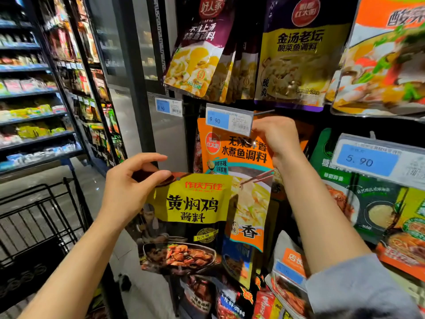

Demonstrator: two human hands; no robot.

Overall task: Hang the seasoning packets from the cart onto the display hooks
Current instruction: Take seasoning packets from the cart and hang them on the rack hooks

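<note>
So this looks mid-job to me, not near the start and not obviously near the end: the left hand [128,187] pinches the top left corner of a yellow-and-black packet [184,222] between thumb and fingers, holding it in the air in front of the rack, below the hooks, so that one is not hung yet. The right hand [276,137] is up at the hook [264,112] behind the 9.90 price tag [228,120], fingers curled around the top edge of the orange packet [239,157] hanging there, either steadying it or making room, can't say which. The cart [39,226] sits at the lower left and whatever's inside is too dark for me to see, so I can't tell how many packets are left. The rows above and to the right already look well stocked. Writing: the packet in hand reads 黄焖鸡酱料 in big black characters, with a red brand line above that I can't read cleanly. The orange one says 无辣…香 水煮鱼调料 with a red round logo. Up top, the purple packet [197,47] has the 好人家 logo, and the yellow-purple packet [296,56] reads 金汤老坛酸菜鱼调料. There's another 9.90 tag [169,107] further left, and a 5.90 tag [370,158] on the right over some green packets [368,203]. My guess is the held packet goes on a hook near there once the right hand frees up
</note>
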